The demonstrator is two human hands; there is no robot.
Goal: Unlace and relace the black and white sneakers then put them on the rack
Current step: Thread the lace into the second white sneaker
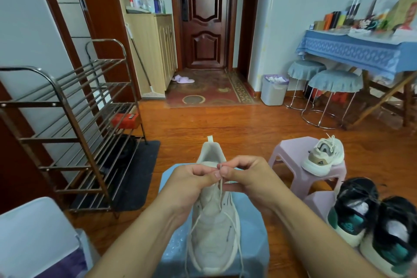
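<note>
A cream sneaker (213,228) lies on a blue stool (255,239) in front of me, heel pointing away. My left hand (191,178) and my right hand (250,176) meet over its tongue, and both pinch the white lace (221,185) near its tip. Loose lace loops hang down both sides of the shoe. Its mate (325,157) sits on a pink stool (291,165) to the right. Two black and white sneakers with teal heels (374,228) stand on the floor at the lower right. The metal shoe rack (74,119) stands at the left.
A red box (125,119) and dark shoes sit on the rack's lower shelves, over a dark mat (135,178). A white chair (38,237) is at lower left. Two covered stools (325,81), a bin (274,89) and a blue-clothed table (352,52) stand at the right.
</note>
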